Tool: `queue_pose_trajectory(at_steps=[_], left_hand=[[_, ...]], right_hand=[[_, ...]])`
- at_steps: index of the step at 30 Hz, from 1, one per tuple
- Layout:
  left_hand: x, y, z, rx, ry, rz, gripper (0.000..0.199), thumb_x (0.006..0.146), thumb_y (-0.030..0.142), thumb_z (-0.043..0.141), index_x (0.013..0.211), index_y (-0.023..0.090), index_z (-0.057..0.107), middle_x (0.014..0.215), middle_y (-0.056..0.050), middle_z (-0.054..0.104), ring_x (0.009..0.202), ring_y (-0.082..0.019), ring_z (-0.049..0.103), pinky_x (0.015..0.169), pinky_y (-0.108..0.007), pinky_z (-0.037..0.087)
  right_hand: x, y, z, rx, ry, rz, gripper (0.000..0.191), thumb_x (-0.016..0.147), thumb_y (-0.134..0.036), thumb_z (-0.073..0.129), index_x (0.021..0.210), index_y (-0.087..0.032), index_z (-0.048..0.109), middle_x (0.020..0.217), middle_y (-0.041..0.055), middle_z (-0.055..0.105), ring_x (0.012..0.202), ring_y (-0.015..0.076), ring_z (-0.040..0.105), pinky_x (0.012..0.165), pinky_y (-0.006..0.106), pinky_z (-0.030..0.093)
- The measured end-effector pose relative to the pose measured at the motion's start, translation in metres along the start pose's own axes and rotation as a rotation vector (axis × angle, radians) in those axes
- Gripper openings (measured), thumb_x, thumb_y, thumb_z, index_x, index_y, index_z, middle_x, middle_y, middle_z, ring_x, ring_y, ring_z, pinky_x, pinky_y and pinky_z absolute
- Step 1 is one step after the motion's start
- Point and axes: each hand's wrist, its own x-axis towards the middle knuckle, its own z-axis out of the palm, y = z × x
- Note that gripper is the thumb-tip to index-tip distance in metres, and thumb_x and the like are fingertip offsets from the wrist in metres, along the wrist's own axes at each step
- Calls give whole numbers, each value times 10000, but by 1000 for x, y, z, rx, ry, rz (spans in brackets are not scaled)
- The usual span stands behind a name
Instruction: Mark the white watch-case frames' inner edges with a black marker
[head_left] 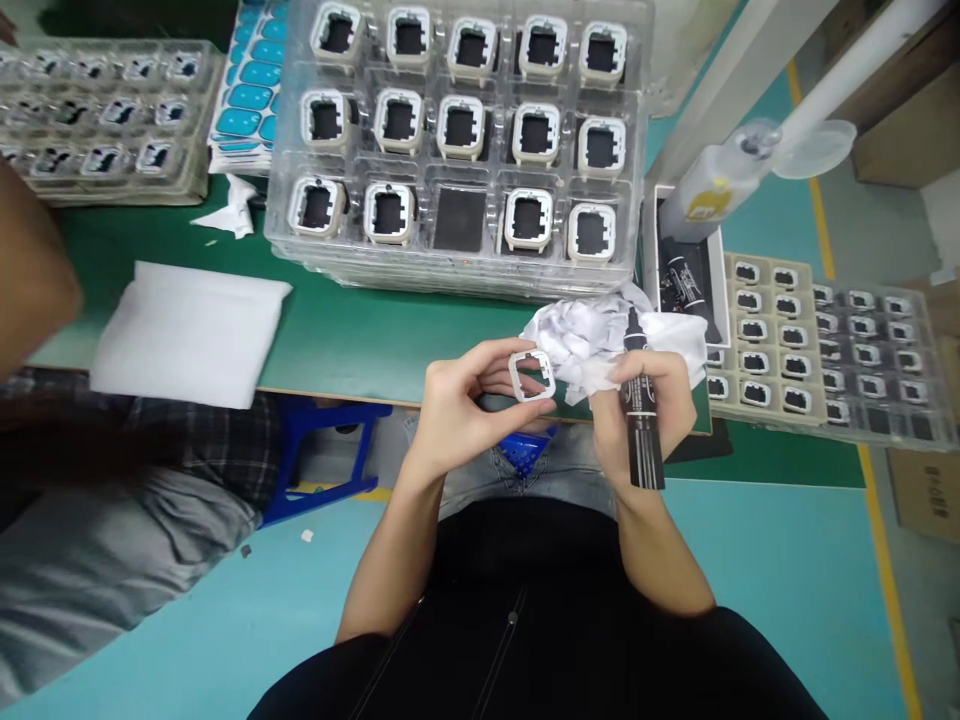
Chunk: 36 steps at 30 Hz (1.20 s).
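Between the thumb and fingers of my left hand (472, 400) is a white square watch-case frame (517, 378), its open middle facing up toward me. My right hand (667, 405) grips a black marker pen (642, 425), its dark tip pointing away from me. The pen and frame are apart. Crumpled white tissue (577, 335) lies on the table just beyond both hands. Past it stands a stack of clear plastic trays (457, 268); the top one holds similar white frames in rows, and one pocket in its front row is bare.
A white box (721, 290) at right holds a bottle (709, 190) and a black marker. More frame trays (817, 400) stand at far right. Left are a white foam sheet (191, 330), blue sticker sheets (251, 90), another filled tray (202, 150) and a neighbouring person's arm (30, 270).
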Motion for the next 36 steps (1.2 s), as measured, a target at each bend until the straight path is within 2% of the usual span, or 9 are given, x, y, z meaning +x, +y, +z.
queue_pose_trajectory(at_steps=[9, 14, 16, 19, 22, 24, 30, 34, 36], left_hand=[[1, -1, -2, -40, 2, -7, 619, 733, 380, 1131, 1259, 199, 859, 1064, -69, 918, 867, -233, 915, 805, -266, 769], [2, -2, -2, -55, 7, 6, 612, 725, 362, 1135, 1253, 199, 870, 1050, -65, 919, 841, -216, 908, 789, -244, 761], [2, -2, -2, -59, 6, 6, 612, 726, 367, 1134, 1253, 199, 873, 1045, -65, 919, 832, -212, 906, 787, -244, 761], [1, -3, -2, -48, 7, -7, 612, 728, 381, 1132, 1251, 196, 874, 1043, -70, 918, 838, -217, 905, 795, -258, 767], [0, -4, -2, -48, 7, 4, 602, 744, 391, 1124, 1254, 198, 871, 1041, -69, 916, 844, -214, 904, 803, -258, 767], [0, -4, -2, -38, 6, 18, 608, 749, 407, 1121, 1262, 200, 868, 1043, -67, 914, 842, -213, 902, 807, -259, 767], [2, -8, 0, 9, 1, 59, 605, 783, 364, 1104, 1318, 224, 858, 1066, -48, 915, 861, -191, 893, 821, -240, 759], [-2, -10, -9, 62, 4, 72, 616, 791, 335, 1099, 1344, 225, 851, 1067, -51, 914, 863, -191, 886, 826, -254, 763], [-7, -4, -15, 96, 9, 84, 614, 782, 350, 1105, 1331, 234, 856, 1050, -42, 906, 866, -198, 884, 845, -271, 768]], right_hand=[[-1, 5, 2, 68, 33, 12, 142, 1039, -255, 776, 1038, -289, 638, 885, -47, 636, 685, 169, 598, 659, 347, 506], [4, 5, 8, 285, 131, -73, 146, 1095, -297, 761, 1046, -289, 624, 762, -86, 534, 513, 142, 534, 554, 334, 482], [5, 8, 5, 209, 174, -93, 137, 1089, -313, 771, 1045, -287, 644, 737, -83, 537, 514, 152, 550, 547, 339, 487], [7, 17, -7, -133, 235, -184, 97, 1058, -313, 801, 1087, -274, 717, 841, -25, 683, 649, 192, 668, 613, 367, 541], [11, 27, -20, -432, 169, -320, 101, 1068, -274, 762, 1169, -274, 756, 961, 8, 773, 766, 224, 716, 694, 392, 581], [14, 31, -25, -525, 79, -318, 122, 1104, -281, 717, 1221, -286, 754, 1000, 20, 795, 825, 247, 725, 742, 415, 590], [16, 26, -26, -438, 10, -223, 245, 1095, -298, 774, 1336, -271, 738, 1177, 80, 834, 1051, 315, 743, 920, 503, 621], [13, 31, -22, -277, 184, -285, 300, 1105, -369, 660, 1385, -261, 678, 1102, 70, 818, 1001, 331, 773, 998, 590, 613], [8, 30, -22, -318, 221, -286, 280, 1097, -348, 667, 1365, -265, 671, 1067, 53, 802, 961, 306, 763, 963, 542, 619]])
